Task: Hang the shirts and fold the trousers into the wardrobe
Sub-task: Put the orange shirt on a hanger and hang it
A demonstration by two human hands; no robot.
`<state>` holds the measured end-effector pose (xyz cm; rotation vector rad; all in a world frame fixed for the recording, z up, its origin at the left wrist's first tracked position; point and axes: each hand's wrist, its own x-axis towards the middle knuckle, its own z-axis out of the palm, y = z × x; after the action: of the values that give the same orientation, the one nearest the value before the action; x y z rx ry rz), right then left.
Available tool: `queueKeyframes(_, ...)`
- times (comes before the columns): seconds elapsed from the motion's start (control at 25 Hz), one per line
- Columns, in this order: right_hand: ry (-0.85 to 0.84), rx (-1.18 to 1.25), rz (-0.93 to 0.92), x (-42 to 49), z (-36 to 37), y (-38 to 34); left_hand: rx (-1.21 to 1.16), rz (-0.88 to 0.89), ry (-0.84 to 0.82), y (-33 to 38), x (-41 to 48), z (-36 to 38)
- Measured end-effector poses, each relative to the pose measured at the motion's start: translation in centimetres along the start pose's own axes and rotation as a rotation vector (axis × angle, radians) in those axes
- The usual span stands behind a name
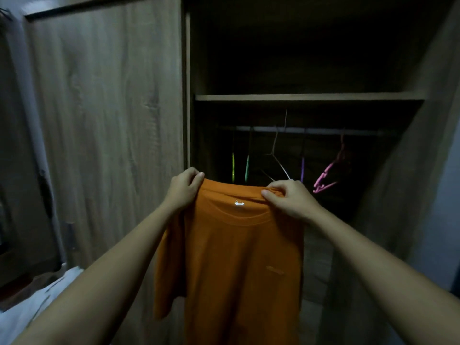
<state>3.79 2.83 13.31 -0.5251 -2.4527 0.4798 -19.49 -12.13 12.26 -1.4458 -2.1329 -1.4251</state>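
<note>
I am looking into a dim room at a brown wood-grain wardrobe (188, 95), its right half open and dark inside. Both of my hands are raised in front of that opening, holding up an orange short-sleeved T-shirt (236, 257) by its shoulders. My left hand (185, 189) has its fingers curled over the top edge of the shirt's left shoulder, thumb on the near side. My right hand (290, 199) pinches a bunched fold of fabric at the right shoulder, beside the collar. A small white neck label (239, 203) sits between the two grips, just below the top edge, and the body of the shirt hangs straight down from my hands, with one sleeve drooping under the left grip.

Just behind and above my right hand hangs a thin pale wire hanger (276, 155) — whether its lower end touches the shirt I cannot tell. Above both hands runs a dark horizontal clothes rail (323, 130), and from it also hang two green hangers (247, 168) over the middle of the shirt, a purple hanger (303, 168) above my right hand, and a pink plastic hanger (328, 175) further to the right. A wooden shelf board (308, 97) lies above the rail. To the left of my left hand stands the closed wood-grain door panel (107, 108) — and low down, under my left forearm, lies some white cloth (29, 307).
</note>
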Motion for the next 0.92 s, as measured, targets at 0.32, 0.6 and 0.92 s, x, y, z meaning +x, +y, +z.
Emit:
queueKeyframes(0.32, 0.076, -0.064, -0.082, 6.2, 1.3, -0.2, -0.113, -0.030, -0.151, -3.1, 9.6, 5.5)
queueKeyframes(0.6, 0.034, -0.274, 0.066, 5.3, 4.1, 2.9, -0.195, -0.316, -0.115, -4.0, 17.5, 12.8)
queueKeyframes(0.92, -0.017, -0.290, 0.224, 3.5, 3.7, 5.2, -0.592, -0.499, 0.008, -2.6, 22.4, 15.2)
